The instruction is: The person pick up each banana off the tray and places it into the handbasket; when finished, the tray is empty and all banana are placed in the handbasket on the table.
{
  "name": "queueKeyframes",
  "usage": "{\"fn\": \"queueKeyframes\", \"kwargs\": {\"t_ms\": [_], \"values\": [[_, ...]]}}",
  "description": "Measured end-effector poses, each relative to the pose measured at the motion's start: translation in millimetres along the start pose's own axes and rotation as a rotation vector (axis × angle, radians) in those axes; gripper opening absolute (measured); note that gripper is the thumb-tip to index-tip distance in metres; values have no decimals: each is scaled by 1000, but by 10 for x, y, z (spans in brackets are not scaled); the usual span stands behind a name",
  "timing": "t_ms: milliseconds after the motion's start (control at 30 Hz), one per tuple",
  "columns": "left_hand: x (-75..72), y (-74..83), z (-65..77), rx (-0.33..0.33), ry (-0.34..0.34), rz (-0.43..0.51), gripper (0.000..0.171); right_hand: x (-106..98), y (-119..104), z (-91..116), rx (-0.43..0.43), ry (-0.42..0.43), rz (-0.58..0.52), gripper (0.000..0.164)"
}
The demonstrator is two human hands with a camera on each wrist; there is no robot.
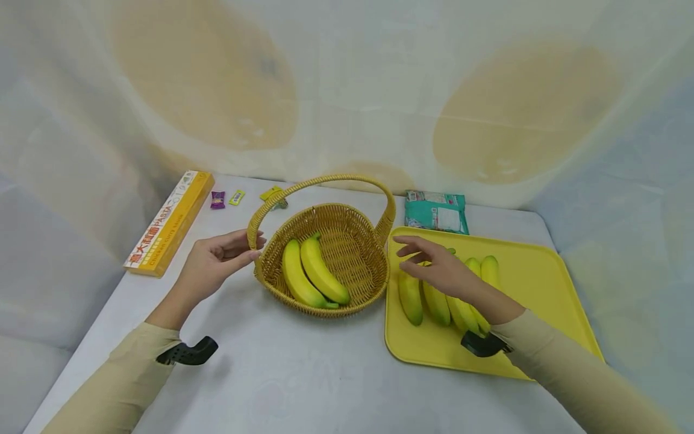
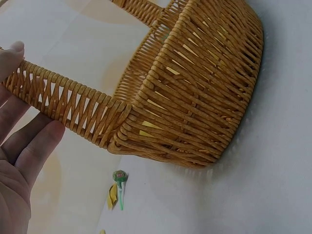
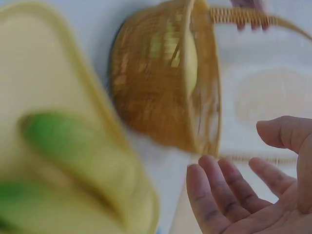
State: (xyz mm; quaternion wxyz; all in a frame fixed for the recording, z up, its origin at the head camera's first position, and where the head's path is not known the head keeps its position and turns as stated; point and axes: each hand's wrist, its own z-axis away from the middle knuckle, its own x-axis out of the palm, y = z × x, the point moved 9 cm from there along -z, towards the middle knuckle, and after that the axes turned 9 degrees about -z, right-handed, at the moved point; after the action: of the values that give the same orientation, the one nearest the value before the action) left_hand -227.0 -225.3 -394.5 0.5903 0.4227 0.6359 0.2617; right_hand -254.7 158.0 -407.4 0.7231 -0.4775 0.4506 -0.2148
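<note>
A wicker basket [image 1: 347, 259] with an arched handle stands mid-table, two bananas [image 1: 311, 271] lying in its left half. My left hand [image 1: 203, 268] holds the left side of the handle; in the left wrist view the thumb and fingers are on opposite sides of the woven band [image 2: 73, 102]. Above the left edge of the yellow tray [image 1: 531, 289], my right hand [image 1: 439, 268] hovers with fingers spread and nothing in them. Several more bananas [image 1: 412, 298] lie on that tray, partly hidden beneath the right hand and forearm.
At the far left lies a yellow pasta box [image 1: 170, 226]. Near the back edge are a purple packet [image 1: 217, 200], a small yellow packet [image 1: 237, 197] and a lollipop [image 2: 120, 183]. A teal bag [image 1: 436, 211] lies behind the tray, before a hanging cloth.
</note>
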Motion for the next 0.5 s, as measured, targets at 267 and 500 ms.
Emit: {"fn": "queueKeyframes", "kwargs": {"t_ms": [267,500], "values": [[3,-5,-5,-7,-8,-3,40,-625,534,520,115,179,124,57],[-1,-10,-4,3,-9,-3,40,-994,1020,837,232,232,263,63]]}}
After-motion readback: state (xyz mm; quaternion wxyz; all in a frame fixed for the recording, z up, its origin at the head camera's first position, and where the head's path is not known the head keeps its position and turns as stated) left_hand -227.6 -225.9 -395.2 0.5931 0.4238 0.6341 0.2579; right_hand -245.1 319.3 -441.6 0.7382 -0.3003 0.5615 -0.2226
